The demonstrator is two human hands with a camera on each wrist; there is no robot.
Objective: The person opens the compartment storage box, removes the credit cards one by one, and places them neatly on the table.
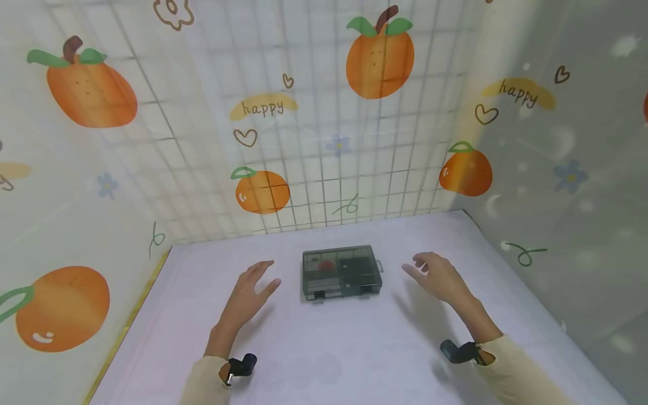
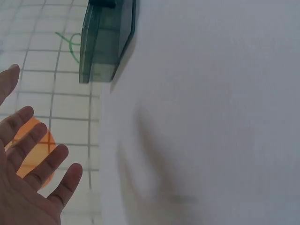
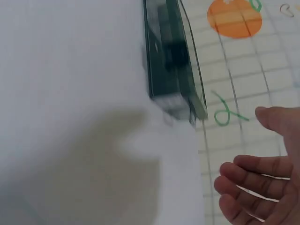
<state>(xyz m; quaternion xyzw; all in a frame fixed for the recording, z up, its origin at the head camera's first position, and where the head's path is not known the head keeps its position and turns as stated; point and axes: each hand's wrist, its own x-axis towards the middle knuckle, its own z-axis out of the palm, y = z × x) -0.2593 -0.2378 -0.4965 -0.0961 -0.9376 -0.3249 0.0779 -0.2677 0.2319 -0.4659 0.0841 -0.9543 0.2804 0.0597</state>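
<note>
A dark, see-through green plastic case (image 1: 341,272) lies flat on the table, with its lid down and two latches on the near side. Through the lid, compartments show, one with something red in it. To the left of the case my left hand (image 1: 249,295) hovers with fingers spread and holds nothing. On the other side, my right hand (image 1: 436,275) is held above the table, fingers loosely bent and nothing in them. Neither hand touches the case. Both wrist views show part of the case's side, the left hand (image 2: 35,164) and the right hand (image 3: 262,183) apart from it.
The white tabletop (image 1: 314,349) spreads out around the case. Curtains (image 1: 314,129) printed with oranges hang behind it and along both sides. A small black camera (image 1: 243,365) is strapped on the left wrist, another camera (image 1: 458,351) on the right.
</note>
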